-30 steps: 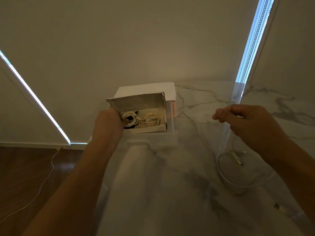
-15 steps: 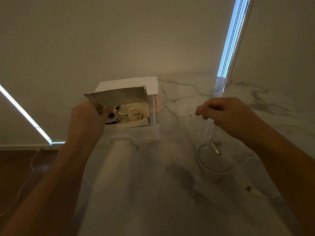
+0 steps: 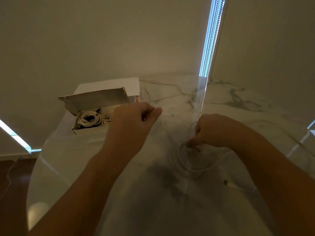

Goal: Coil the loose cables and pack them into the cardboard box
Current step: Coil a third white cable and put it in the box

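An open cardboard box (image 3: 95, 101) stands at the far left of the marble table (image 3: 153, 201), its flap raised. Coiled white cables (image 3: 89, 119) lie inside it. A loose white cable (image 3: 185, 167) lies in a loop on the table to the right, its plug (image 3: 225, 182) near the front. My left hand (image 3: 134, 121) hovers just right of the box, fingers curled, pinching a thin strand of that cable. My right hand (image 3: 214, 132) reaches down and pinches the cable near its connector end at the top of the loop.
A blind with a bead chain (image 3: 210, 48) hangs at the back right, reaching the tabletop. The table's left edge drops to a dark wood floor (image 3: 10, 184), where a thin wire trails. A plain wall rises behind the box.
My left hand left the box and moved right to the cable. My right hand dropped onto the loop and took hold of it. The view shifted.
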The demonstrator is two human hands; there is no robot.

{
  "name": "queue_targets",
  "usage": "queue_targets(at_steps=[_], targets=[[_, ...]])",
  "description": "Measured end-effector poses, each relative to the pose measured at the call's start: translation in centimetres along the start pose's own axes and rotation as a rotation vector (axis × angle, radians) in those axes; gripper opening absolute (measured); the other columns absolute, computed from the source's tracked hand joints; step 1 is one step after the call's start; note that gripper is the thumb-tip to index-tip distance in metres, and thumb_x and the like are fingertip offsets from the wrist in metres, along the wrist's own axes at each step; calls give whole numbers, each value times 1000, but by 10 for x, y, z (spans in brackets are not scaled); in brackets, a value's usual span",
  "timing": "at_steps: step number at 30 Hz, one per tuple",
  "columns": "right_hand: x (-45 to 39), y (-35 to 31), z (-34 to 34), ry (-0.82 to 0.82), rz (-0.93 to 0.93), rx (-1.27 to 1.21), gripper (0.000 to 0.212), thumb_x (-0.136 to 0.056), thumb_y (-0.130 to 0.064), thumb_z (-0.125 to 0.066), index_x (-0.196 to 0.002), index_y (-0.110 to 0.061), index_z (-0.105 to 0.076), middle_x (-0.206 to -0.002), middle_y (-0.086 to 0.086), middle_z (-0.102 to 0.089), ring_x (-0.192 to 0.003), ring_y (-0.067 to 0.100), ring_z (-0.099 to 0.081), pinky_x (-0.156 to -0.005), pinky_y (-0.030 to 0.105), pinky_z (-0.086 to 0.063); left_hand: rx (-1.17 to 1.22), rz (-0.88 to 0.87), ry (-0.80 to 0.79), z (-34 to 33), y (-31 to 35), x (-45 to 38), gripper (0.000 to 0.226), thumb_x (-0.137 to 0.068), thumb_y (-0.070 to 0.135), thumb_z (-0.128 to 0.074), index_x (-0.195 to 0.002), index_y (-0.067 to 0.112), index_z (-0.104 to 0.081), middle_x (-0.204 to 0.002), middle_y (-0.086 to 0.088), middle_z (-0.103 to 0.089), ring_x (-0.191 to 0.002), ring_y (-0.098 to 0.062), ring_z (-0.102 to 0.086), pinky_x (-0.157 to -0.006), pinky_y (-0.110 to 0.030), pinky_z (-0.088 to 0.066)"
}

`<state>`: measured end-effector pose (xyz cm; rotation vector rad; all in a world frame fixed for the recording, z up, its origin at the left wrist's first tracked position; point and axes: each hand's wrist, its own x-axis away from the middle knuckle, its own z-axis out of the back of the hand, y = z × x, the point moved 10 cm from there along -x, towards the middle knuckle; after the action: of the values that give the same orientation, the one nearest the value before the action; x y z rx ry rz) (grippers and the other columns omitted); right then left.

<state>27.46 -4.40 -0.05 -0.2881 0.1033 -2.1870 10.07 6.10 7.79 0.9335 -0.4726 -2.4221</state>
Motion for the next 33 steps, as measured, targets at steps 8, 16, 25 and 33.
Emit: queue_targets(at_steps=[8,16,25,33], targets=[[-1,-3,22,69,50,-260,28,-78,-45,-77,-75,-17,-77,-72,1,-70,-68,14,-64,-61,28,-50,146,97,-106,-43,7,-20,33,-97,49,-56,-94,22,-75,-78,10,-68,-74,-2,-62,-74,-22,-49],[12,-36,55,343,323,-475,12,-92,-36,-65,-95,-30,-74,-77,-19,-66,-69,-14,-57,-62,9,-35,686,344,-314,-83,-9,-3,26,-100,34,-53,-102,17,-72,-90,0,-75,-81,-7,-71,-69,-17,-57],[13,-22,64,545,278,-426,23,-99,-32,-54,-119,-40,-61,-92,-20,-61,-70,-4,-57,-65,11,-40,826,357,-394,-79,-17,3,25,-101,28,-51,-110,17,-72,-87,4,-73,-83,-9,-70,-72,-19,-55],[6,-42,47,544,362,-403,21,-94,-32,-63,-114,-33,-63,-112,-11,-50,-89,1,-50,-72,8,-37,1253,415,-543,-82,-2,8,28,-104,23,-44,-102,9,-68,-80,-1,-58,-71,-11,-55,-65,-23,-48]])
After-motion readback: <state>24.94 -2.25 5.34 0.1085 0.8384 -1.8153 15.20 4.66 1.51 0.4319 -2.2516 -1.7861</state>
